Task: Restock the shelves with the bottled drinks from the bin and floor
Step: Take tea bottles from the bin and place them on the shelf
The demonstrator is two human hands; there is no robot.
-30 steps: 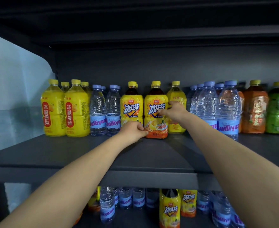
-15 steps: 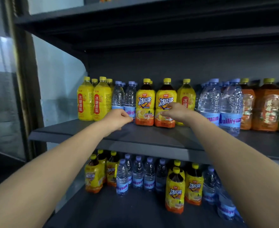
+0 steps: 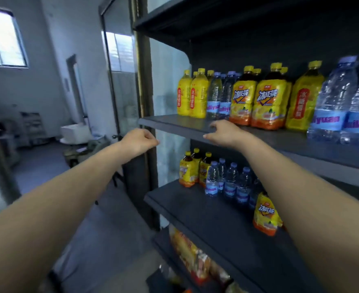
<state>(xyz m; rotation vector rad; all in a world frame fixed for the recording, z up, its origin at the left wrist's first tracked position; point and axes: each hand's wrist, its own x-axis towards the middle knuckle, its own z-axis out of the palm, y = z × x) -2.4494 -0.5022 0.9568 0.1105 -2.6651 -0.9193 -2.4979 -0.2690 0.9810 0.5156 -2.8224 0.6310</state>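
The left hand (image 3: pixel 140 140) hangs in the air just left of the rack's corner post, fingers curled in toward the palm and holding nothing. The right hand (image 3: pixel 223 132) hovers over the front edge of the upper shelf (image 3: pixel 174 123), fingers relaxed and slightly spread, also holding nothing; whether it touches the shelf cannot be told.

On that shelf the bottled drinks stand upright in rows: yellow juice bottles (image 3: pixel 197 96) at the left end, small water bottles (image 3: pixel 214 96) beside them, 2 iced tea bottles (image 3: pixel 267 102) in front just beyond the right hand, and large water bottles (image 3: pixel 332 102) at the right.

The lower shelf (image 3: pixel 184 208) carries tea bottles (image 3: pixel 187 172), more water bottles (image 3: pixel 229 182) and 1 iced tea bottle (image 3: pixel 266 216) standing alone nearer the front. Below that, blurred packages cannot be made out.
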